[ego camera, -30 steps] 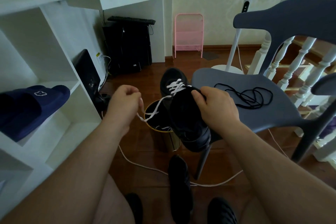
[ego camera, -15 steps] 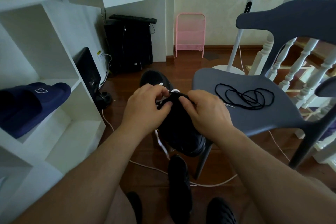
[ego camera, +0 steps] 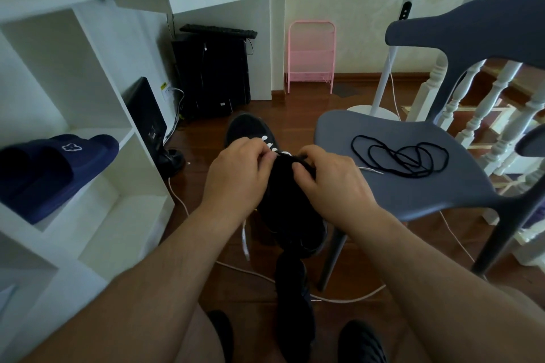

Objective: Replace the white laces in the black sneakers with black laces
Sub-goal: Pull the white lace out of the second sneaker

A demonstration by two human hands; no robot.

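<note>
The left hand (ego camera: pixel 236 177) and right hand (ego camera: pixel 330 183) both pinch the black sneaker (ego camera: pixel 290 209), fingers curled tight on it. Black laces (ego camera: pixel 401 156) lie at 3 o'clock.

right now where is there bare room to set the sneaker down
The chair seat is bare along its near-left part, between its front edge and the black laces; the far-right part is taken by those coiled laces. The white shelf is bare right of the blue slippers. The floor by the feet is crowded with a second shoe and a white cable.

One head-worn view — looking forward and down, close.
</note>
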